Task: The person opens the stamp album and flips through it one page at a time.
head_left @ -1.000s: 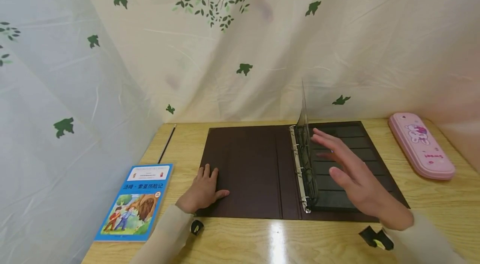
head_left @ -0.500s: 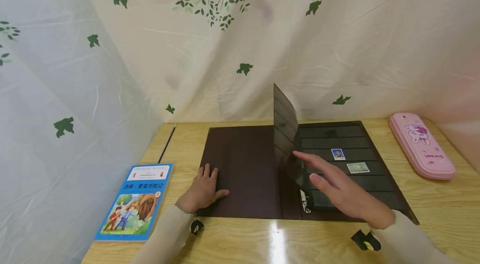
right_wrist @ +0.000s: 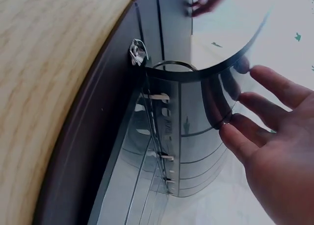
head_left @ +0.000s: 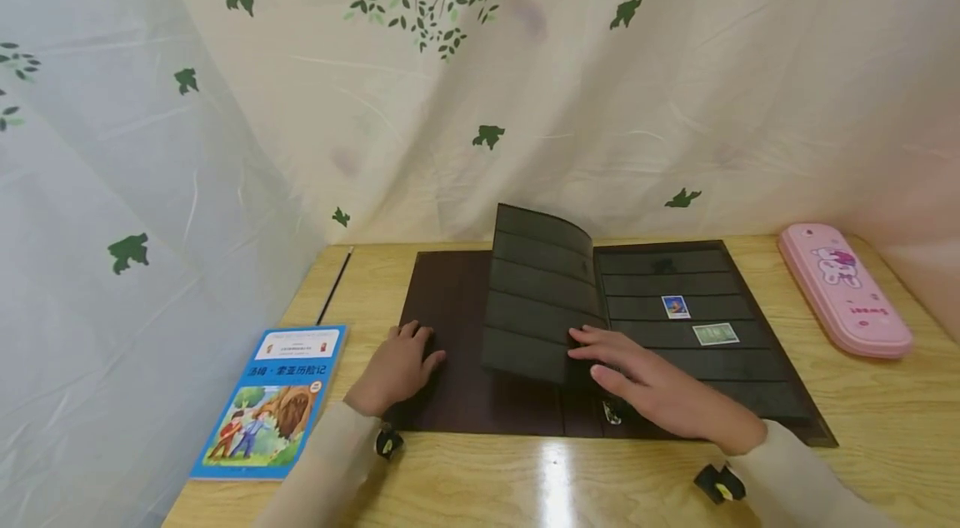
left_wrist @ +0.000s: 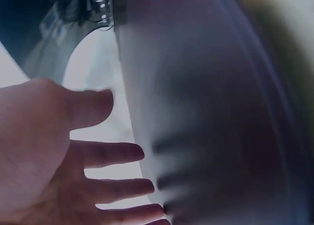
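Note:
A dark brown ring-bound stamp album [head_left: 453, 286] lies spread on the table. One black page [head_left: 540, 286] with strip pockets stands partly raised and leans left over the bare inner cover. My right hand [head_left: 656, 391] touches this page near its lower right part with extended fingertips; in the right wrist view the page [right_wrist: 201, 102] bows against the fingers. On the right-hand page [head_left: 675, 361] sit a blue stamp [head_left: 675, 307] and a green stamp [head_left: 716, 334]. My left hand [head_left: 397, 366] is at the cover's left edge, fingers spread in the left wrist view.
Left of the album lies a blue picture-covered book [head_left: 273, 403], with a thin dark pencil [head_left: 333, 286] behind it. A pink pencil case [head_left: 846, 291] is at the right. A patterned cloth [head_left: 420, 136] hangs behind the wooden table [head_left: 480, 482].
The page has swung from upright over to the left, pushed by my right hand moving left. Both stamps on the page underneath have come into view. My left hand has shifted slightly left.

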The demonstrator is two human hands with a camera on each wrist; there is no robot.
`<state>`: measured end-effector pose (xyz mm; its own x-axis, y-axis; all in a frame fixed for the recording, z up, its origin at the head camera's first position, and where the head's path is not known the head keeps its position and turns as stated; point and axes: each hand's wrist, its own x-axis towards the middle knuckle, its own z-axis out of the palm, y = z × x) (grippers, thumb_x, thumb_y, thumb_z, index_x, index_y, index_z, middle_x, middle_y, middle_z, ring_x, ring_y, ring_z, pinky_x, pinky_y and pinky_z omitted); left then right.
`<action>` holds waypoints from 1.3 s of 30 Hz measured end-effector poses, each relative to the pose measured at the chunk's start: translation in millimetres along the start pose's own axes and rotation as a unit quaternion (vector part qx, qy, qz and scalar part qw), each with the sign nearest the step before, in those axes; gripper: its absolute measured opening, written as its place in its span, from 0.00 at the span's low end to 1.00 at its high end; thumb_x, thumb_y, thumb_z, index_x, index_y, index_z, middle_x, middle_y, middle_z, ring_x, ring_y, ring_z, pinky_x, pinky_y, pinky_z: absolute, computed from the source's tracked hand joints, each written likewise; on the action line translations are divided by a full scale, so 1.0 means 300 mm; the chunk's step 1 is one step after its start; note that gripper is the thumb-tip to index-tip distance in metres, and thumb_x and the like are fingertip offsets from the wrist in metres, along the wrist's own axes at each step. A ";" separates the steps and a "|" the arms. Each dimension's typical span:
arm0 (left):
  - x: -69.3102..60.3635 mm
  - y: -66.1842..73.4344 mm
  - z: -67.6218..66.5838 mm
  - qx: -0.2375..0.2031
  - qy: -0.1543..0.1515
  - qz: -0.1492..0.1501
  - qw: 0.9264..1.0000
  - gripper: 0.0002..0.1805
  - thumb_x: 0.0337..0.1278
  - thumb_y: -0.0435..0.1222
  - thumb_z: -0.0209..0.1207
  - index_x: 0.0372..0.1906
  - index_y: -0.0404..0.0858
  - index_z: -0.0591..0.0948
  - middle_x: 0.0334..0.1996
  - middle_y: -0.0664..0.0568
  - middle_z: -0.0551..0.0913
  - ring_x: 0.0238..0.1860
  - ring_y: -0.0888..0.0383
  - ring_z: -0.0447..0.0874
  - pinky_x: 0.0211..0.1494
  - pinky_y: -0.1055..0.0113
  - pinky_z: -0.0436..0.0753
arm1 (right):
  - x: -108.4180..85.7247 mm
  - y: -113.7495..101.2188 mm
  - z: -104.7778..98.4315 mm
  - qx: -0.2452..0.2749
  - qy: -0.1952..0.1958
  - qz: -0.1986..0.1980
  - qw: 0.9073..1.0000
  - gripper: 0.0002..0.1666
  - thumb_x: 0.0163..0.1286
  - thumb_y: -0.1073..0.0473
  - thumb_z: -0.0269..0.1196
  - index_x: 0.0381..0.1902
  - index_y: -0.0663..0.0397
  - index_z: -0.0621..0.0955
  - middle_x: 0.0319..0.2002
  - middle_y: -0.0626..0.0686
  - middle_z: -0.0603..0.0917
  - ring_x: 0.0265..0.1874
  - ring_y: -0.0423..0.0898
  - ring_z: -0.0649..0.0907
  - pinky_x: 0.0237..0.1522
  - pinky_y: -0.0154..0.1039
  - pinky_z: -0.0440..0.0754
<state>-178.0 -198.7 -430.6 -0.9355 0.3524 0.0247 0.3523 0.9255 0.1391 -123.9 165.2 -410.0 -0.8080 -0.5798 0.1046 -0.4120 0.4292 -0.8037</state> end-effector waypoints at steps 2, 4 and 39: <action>0.012 0.002 -0.013 -0.003 0.028 0.000 1.000 0.23 0.68 0.43 0.53 0.55 0.28 0.75 0.55 0.32 0.73 0.55 0.35 0.69 0.55 0.46 0.71 | 0.006 0.004 0.005 -0.005 -0.016 0.009 1.000 0.22 0.77 0.50 0.47 0.64 0.43 0.73 0.71 0.46 0.59 0.71 0.50 0.54 0.62 0.62 0.57; 0.027 0.010 -0.026 -0.002 0.055 -0.001 0.998 0.21 0.69 0.42 0.52 0.54 0.28 0.76 0.54 0.34 0.74 0.53 0.37 0.71 0.54 0.47 0.72 | 0.012 0.007 0.011 -0.017 -0.027 0.015 0.999 0.23 0.76 0.47 0.47 0.64 0.45 0.73 0.71 0.46 0.59 0.71 0.50 0.53 0.62 0.61 0.57; 0.117 0.212 0.049 0.020 -0.124 0.035 0.992 0.42 0.56 0.60 0.54 0.74 0.51 0.57 0.70 0.34 0.52 0.66 0.28 0.52 0.55 0.35 0.66 | 0.056 0.177 -0.102 -0.098 -0.035 0.064 0.993 0.63 0.55 0.37 0.68 0.75 0.57 0.48 0.71 0.66 0.49 0.66 0.66 0.57 0.56 0.62 0.65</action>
<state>-188.2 -125.4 -435.4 -0.8758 0.4340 -0.2112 0.4208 0.9009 0.1063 -172.2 199.5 -433.1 -0.8306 -0.5556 -0.0374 -0.3871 0.6245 -0.6784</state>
